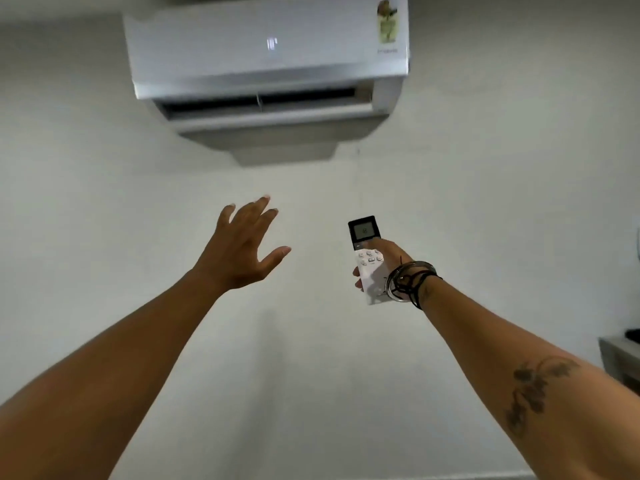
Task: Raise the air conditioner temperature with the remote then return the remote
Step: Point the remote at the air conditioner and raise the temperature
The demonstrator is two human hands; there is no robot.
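Right hand [388, 261] at center right of frame grips the white remote [367, 258], thumb laid over its upper buttons just under the dark screen, remote aimed up. Left hand [242, 251] at center, empty, fingers spread wide. Air conditioner [266, 60] on the wall [104, 202], top of frame, vent flap open, faint display lit. Bracelets [408, 282] on right wrist.

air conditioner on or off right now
On. The air conditioner shows a lit display on its front panel, and the flap underneath is open. The digits are too blurred to read.
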